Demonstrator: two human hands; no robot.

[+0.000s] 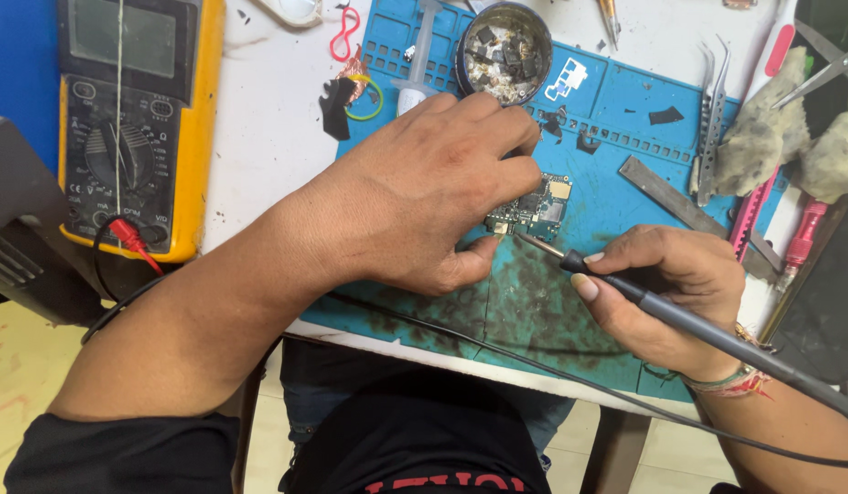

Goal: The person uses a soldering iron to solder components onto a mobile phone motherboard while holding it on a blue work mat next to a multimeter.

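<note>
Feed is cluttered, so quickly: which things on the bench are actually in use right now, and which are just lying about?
In use:
left hand on small circuit board
right hand holding soldering iron
blue work mat

Lying about:
yellow multimeter
round tin of parts
tweezers
syringe
metal ruler

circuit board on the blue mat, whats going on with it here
A person sits at a workbench with a small circuit board lying on a stained blue mat. The left hand pins the board down with its fingertips. The right hand grips a soldering iron like a pen, its tip touching the board's lower edge. A yellow multimeter sits to the left, a round tin of small parts behind the board, and tweezers to the right.
</note>
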